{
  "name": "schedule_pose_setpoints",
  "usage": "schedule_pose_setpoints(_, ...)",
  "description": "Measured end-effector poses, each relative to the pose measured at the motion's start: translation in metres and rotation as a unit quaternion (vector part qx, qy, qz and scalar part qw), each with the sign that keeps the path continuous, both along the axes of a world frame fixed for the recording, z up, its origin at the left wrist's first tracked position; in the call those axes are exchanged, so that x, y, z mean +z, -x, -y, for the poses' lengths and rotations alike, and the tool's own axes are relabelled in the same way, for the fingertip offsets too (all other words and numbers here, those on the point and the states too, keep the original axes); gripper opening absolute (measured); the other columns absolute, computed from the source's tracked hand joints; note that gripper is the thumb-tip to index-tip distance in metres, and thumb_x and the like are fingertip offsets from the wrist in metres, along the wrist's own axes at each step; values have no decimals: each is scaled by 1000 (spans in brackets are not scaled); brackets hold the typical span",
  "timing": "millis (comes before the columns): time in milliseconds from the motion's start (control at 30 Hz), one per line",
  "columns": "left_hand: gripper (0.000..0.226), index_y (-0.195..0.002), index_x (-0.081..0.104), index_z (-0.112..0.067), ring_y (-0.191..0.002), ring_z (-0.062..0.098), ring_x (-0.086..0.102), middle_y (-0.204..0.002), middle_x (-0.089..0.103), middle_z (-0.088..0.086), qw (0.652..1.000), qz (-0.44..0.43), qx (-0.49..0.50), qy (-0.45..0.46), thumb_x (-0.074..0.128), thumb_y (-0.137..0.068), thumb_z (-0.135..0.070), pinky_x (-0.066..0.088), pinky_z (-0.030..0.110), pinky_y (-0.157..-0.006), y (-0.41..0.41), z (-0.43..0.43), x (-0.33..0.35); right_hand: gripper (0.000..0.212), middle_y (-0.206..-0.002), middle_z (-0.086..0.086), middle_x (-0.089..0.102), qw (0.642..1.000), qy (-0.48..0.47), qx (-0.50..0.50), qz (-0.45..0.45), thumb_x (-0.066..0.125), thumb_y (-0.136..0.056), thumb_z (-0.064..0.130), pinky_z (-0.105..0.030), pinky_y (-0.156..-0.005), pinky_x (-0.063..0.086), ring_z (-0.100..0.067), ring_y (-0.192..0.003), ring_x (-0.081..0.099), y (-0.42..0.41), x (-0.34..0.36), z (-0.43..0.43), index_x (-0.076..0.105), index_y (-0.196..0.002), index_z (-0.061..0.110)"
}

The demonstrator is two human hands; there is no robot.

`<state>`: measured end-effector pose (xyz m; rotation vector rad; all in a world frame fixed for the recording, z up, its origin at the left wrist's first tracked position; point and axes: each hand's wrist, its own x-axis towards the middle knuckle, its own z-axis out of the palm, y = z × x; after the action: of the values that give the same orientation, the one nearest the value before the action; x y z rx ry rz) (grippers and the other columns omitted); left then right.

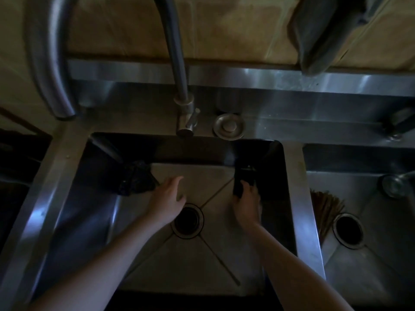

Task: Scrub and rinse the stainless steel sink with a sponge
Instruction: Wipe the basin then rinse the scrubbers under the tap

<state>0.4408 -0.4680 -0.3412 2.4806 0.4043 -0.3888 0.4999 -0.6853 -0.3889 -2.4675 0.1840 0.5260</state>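
The stainless steel sink basin (220, 254) fills the middle of the head view, with a round drain (187, 220) at its centre. My right hand (246, 204) is down in the basin to the right of the drain, shut on a dark sponge (243, 179) pressed near the far right corner. My left hand (168, 199) hovers just left of the drain, fingers apart and holding nothing. A dark crumpled scrubbing cloth or net (137, 181) lies in the far left corner, touching my left fingertips' side.
A tall curved faucet (177, 63) rises from the back ledge, its spout end (64, 108) at the left. A round metal cap (228, 126) sits beside the faucet base. A second basin (368, 265) with its own drain (348, 230) and a bundle of chopsticks (325, 209) lies to the right.
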Motion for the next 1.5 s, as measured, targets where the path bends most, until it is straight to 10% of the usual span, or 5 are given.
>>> schedule_pose_setpoints(500, 49, -134, 38, -20, -118, 20, 49, -131, 46, 2, 1000, 0, 27, 5, 57, -90, -30, 45, 31, -89, 4, -7, -53, 44, -134, -26, 37, 987, 161, -4, 3, 54, -91, 27, -47, -97, 38, -42, -121, 38, -33, -74, -10, 39, -129, 12)
schedule_pose_setpoints(1500, 46, -133, 39, -25, -121, 19, 46, -135, 46, 1, 995, 60, 71, 19, 56, -90, -28, 43, 32, -93, 73, -32, 2, 80, -133, -22, 40, 985, 156, 11, -67, 70, -71, 35, -42, -93, 42, -39, -122, 40, 41, -38, -15, 31, -133, 4)
